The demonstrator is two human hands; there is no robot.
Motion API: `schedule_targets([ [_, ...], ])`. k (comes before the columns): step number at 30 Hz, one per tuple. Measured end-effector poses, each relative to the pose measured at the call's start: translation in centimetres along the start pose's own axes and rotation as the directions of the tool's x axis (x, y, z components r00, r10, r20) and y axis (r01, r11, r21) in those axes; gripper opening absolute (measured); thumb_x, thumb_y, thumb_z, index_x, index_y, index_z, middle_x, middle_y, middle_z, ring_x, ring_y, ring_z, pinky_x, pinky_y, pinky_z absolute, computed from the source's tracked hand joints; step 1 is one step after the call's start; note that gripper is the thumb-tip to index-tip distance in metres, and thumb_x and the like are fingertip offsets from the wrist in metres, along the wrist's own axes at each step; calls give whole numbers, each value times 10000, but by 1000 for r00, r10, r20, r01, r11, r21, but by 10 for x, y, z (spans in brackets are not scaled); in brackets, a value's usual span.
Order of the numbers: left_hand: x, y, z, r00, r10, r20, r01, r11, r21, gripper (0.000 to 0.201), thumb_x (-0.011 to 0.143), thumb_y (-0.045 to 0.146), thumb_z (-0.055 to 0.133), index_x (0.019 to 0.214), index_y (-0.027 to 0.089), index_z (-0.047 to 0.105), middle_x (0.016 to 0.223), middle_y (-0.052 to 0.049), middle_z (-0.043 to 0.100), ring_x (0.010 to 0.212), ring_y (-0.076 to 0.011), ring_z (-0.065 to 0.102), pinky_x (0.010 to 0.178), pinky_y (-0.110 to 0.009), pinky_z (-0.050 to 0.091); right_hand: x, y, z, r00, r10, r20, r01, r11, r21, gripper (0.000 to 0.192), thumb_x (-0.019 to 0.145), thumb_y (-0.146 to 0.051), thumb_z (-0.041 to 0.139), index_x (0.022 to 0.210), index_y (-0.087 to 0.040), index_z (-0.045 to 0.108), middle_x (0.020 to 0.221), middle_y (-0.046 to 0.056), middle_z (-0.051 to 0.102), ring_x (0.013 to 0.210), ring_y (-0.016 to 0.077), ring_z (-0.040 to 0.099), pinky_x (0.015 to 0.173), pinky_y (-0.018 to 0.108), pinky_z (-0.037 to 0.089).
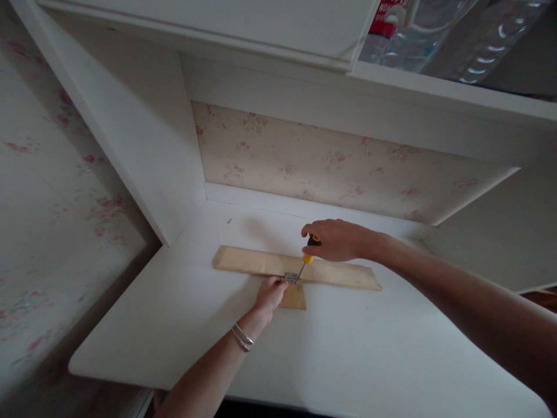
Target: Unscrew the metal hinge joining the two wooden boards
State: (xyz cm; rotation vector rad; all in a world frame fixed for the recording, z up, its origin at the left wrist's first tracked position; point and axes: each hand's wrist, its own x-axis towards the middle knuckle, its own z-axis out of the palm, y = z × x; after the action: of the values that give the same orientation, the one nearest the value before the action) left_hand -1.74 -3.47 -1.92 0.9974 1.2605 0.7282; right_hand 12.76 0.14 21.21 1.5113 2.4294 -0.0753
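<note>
A long wooden board (256, 262) lies across the white desktop, and a short wooden piece (295, 297) meets its near edge. Over their joint sits a small metal hinge (290, 277). My right hand (333, 239) is wrapped round the black and yellow handle of a screwdriver (308, 258), held tilted, its tip down at the hinge's right side. My left hand (270, 295) has its fingers pinched together at the hinge's left edge; what sits between the fingertips is too small to make out. Two silver bangles (242, 337) circle my left wrist.
A small screw-like piece (229, 220) lies on the white desk (339, 360) behind the board. White side panels (143, 128) and an overhead cabinet (243, 26) enclose the space. Clear plastic bottles (418, 35) stand on the upper right shelf.
</note>
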Motion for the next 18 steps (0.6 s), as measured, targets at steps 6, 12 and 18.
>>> schedule_targets([
  [6,-1,1,0,1000,3,3,-3,1000,-8,172,755,274,553,626,166,515,471,70,405,400,-69,363,396,-201,233,0,3,2,999,-41,13,40,999,23,412,824,-317,478,1228,-262,538,1192,78,616,937,242,625,699,322,428],
  [12,0,0,-1,1000,-4,1,4,1000,-11,201,753,298,580,616,163,521,466,68,412,397,-67,362,406,-204,227,3,2,4,998,55,41,-55,998,22,409,876,-444,399,1119,-195,613,1031,119,676,908,262,627,710,342,430],
  [18,2,-1,0,1000,-27,1,27,1000,-12,186,761,275,583,627,166,517,470,70,410,394,-64,353,405,-201,207,2,-1,4,1000,-24,11,23,999,49,489,780,-377,537,1253,-253,511,1232,78,593,958,256,615,716,327,437],
])
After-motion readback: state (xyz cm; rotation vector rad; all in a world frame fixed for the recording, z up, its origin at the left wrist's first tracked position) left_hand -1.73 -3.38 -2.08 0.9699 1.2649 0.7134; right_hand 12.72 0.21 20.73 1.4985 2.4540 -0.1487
